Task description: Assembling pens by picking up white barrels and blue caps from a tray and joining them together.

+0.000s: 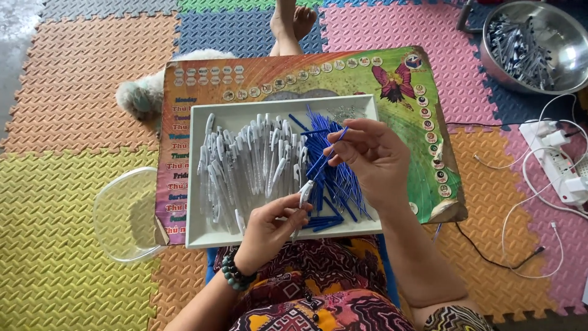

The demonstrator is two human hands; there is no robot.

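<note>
A white rectangular tray (202,236) rests on a colourful lap board (422,184). Several white pen barrels (245,165) fill its left half, and a heap of thin blue refills (337,181) lies on its right. My left hand (269,227) grips one white pen barrel (304,193) near the tray's front edge, tip pointing up. My right hand (373,156) hovers over the blue heap and pinches a blue refill (331,150) whose lower end reaches toward the barrel's tip. A bead bracelet circles my left wrist.
A steel bowl (572,58) with assembled pens sits at the upper right. A white power strip (560,162) with cables lies to the right. A clear plastic container (122,214) stands left of the board. Foam floor tiles surround everything; a foot shows at the top.
</note>
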